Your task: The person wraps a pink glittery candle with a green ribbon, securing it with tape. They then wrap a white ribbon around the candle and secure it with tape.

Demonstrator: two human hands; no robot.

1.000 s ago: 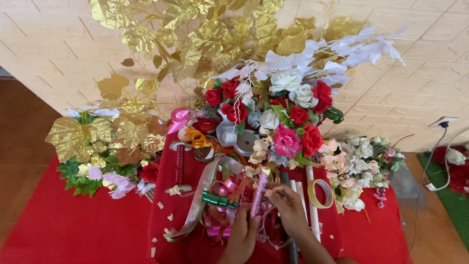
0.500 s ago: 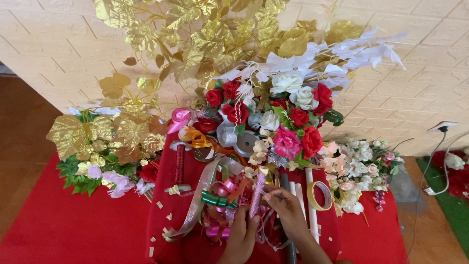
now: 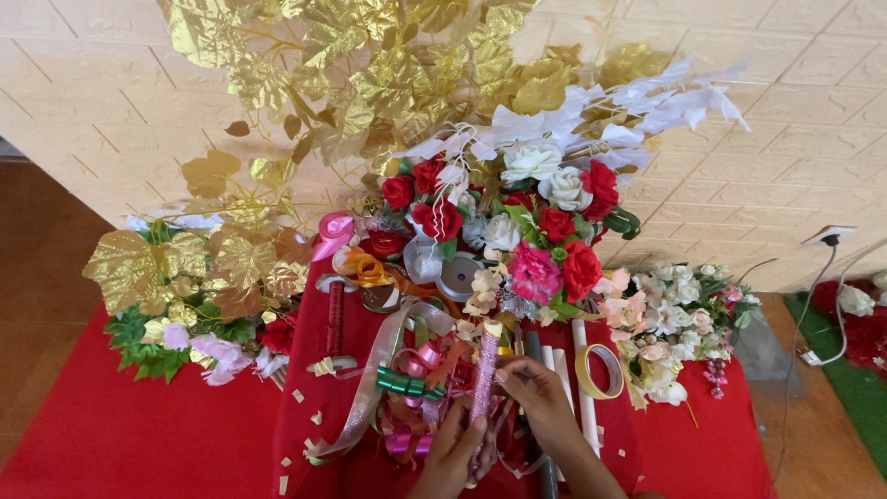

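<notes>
Above, filling upper centre: gold-leaf branches (image 3: 370, 74) over red and white roses (image 3: 517, 212). Lower centre: loose ribbon tangle (image 3: 407, 388), likely to snag. Glittery pink strip (image 3: 483, 379) upright, pinched near top by right hand (image 3: 536, 393), gripped low by left hand (image 3: 453, 453); could bend or slip.

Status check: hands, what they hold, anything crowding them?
Left hand and right hand both grip pink glitter ribbon. Curled ribbons crowd left; tape roll lies right.

Right hand (image 3: 536, 393) slightly nearer pink stick (image 3: 483, 374).
</notes>
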